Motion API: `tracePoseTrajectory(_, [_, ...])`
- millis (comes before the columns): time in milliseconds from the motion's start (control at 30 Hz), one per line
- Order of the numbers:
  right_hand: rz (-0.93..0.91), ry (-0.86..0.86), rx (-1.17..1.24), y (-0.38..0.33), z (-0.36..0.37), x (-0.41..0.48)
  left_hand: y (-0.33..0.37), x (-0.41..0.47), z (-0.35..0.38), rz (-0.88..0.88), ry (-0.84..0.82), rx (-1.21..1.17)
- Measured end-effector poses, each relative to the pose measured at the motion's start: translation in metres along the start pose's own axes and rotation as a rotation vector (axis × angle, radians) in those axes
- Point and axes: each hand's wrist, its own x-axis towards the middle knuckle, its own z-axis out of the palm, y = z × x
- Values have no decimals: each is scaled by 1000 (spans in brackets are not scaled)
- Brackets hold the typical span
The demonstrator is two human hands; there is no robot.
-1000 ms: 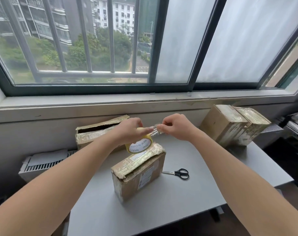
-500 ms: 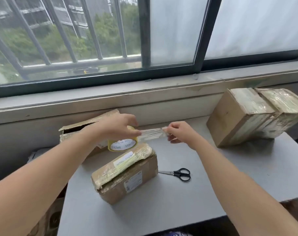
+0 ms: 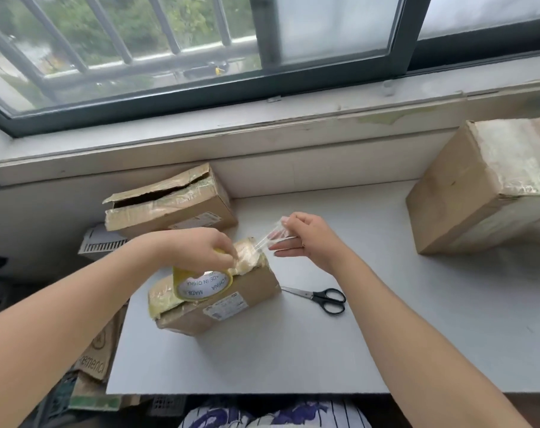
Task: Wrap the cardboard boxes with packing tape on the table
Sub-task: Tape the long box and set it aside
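Observation:
A small cardboard box, its top covered in crinkled tape, lies on the grey table in front of me. My left hand grips a yellow roll of packing tape just above the box's top. A short clear strip of tape runs from the roll up to my right hand, which pinches its free end over the box's far right corner.
Black-handled scissors lie right of the box. A torn, open cardboard box stands at the back left by the wall. Large taped boxes fill the back right. Cardboard and crates sit below the table's left edge.
The view has tilted down. Both hands have dropped from mid-air to the small box, the roll now sits just over its top, and the stretched strip between the hands is shorter.

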Motion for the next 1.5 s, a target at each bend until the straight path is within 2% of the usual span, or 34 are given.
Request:
tracePoseTrajectory(100, [2,9,15,5,-5,0,2,1,4,-13,21,-70])
tracePoseTrajectory(233, [14,43,3,11,-3,-4,4,2,5,-27,72,-11])
tracePoseTrajectory(467, [80,119,-23,39,8,-7,-5,-3,15,-36,87,-66])
tracePoseTrajectory(967, [84,233,14,56,13,-9,-1,-1,6,-10,46,-104])
tracePoseTrajectory(1200, [128,291,-71,67,14,3,4,6,5,-11,39,-36])
tracePoseTrajectory(1500, [166,277,-294,88,21,9,8,9,15,3,110,13])
